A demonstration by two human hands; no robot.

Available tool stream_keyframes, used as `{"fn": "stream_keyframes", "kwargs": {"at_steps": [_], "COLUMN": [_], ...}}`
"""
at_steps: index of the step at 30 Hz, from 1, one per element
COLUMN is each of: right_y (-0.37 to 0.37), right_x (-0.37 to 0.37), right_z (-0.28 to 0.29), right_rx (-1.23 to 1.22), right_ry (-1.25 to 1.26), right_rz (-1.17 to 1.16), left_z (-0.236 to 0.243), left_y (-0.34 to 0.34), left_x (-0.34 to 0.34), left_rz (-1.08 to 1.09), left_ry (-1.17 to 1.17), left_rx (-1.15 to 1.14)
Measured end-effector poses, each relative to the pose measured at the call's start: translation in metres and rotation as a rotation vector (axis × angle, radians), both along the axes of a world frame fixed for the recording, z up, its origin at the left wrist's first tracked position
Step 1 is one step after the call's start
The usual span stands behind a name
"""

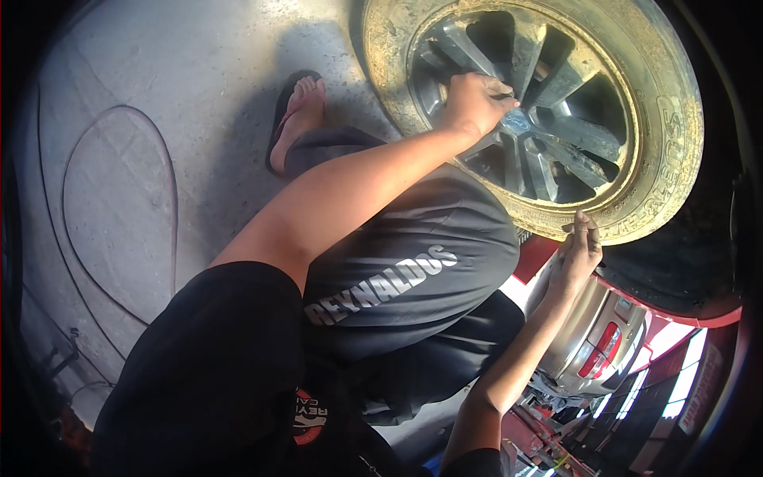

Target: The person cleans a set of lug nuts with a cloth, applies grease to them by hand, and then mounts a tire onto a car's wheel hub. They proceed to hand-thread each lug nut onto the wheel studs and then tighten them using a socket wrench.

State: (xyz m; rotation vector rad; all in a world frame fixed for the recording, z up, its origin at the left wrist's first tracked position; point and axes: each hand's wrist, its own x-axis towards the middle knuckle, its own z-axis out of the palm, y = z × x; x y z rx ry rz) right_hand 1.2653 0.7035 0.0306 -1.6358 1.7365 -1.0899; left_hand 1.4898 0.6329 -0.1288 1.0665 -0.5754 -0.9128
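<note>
A wheel with a dusty, mud-tinged tire point(660, 159) and dark spoked rim point(568, 151) fills the upper right, against my bent leg. My left hand point(481, 103) is at the hub, just above the blue centre cap point(517, 121), its fingers pinched together; whatever may be between them is too small to make out. Lower right, my right hand point(580, 250) has curled fingertips at the tire's lower sidewall; I cannot tell what, if anything, they hold.
A looping hose point(171, 199) and cables lie on the concrete floor point(119, 71) at left, near my sandaled foot point(298, 119). A dark wheel well with red edging point(707, 316) is at right; beyond it stand a beige car point(576, 318) and red equipment point(540, 437).
</note>
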Motion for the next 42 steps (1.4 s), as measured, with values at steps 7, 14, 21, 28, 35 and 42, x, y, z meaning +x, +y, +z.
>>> {"fn": "stream_keyframes", "kwargs": {"at_steps": [7, 14, 21, 28, 35, 42], "right_y": [-0.003, -0.043, -0.006, 0.006, 0.019, 0.006], "right_x": [-0.014, -0.021, 0.045, 0.066, 0.072, 0.074], "right_z": [0.002, -0.075, -0.046, -0.006, 0.012, 0.018], "right_rx": [-0.078, 0.083, -0.176, -0.116, -0.114, -0.058], "right_ry": [0.190, 0.023, 0.015, 0.247, 0.199, 0.259], "right_rz": [0.019, 0.398, 0.425, 0.564, 0.525, 0.512], "left_z": [0.001, -0.030, -0.008, 0.002, 0.011, -0.001], "left_y": [-0.006, -0.004, -0.012, -0.007, 0.001, -0.006], "left_x": [-0.003, 0.002, -0.016, -0.015, -0.007, -0.001], "left_rz": [0.083, 0.126, 0.151, 0.167, 0.136, -0.033], "left_ry": [0.064, -0.365, -0.272, -0.269, -0.238, -0.265], "left_rx": [-0.135, -0.022, 0.042, 0.055, 0.104, 0.246]}}
